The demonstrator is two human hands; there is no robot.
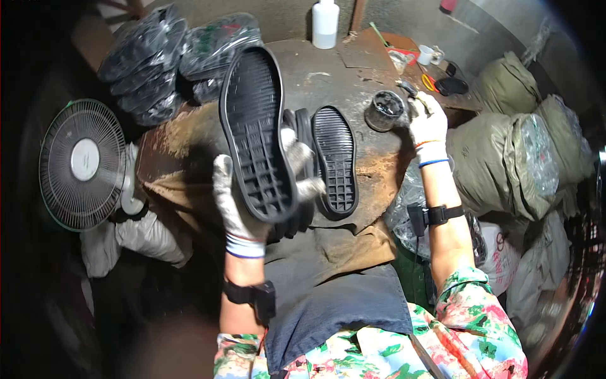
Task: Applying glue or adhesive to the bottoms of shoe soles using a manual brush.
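My left hand (243, 201), in a white knit glove, is closed around a black shoe sole (252, 136). Its ribbed and gridded inner side faces up, raised above the table. Behind it, several more dark soles (304, 145) stand stacked, partly hidden. Another black sole (336, 161) lies to their right, grid side up. My gloved right hand (428, 120) is closed on a short dark-handled tool (408, 88); its working end does not show clearly. Just left of that hand stands a small dark-stained pot (384, 111).
Wrapped bundles (145, 63) sit at the back left, above a fan (84, 160). A white bottle (325, 25) stands at the back. Orange-handled scissors (429, 82) and a white cup (425, 55) are at the back right. Green sacks (499, 161) crowd the right side.
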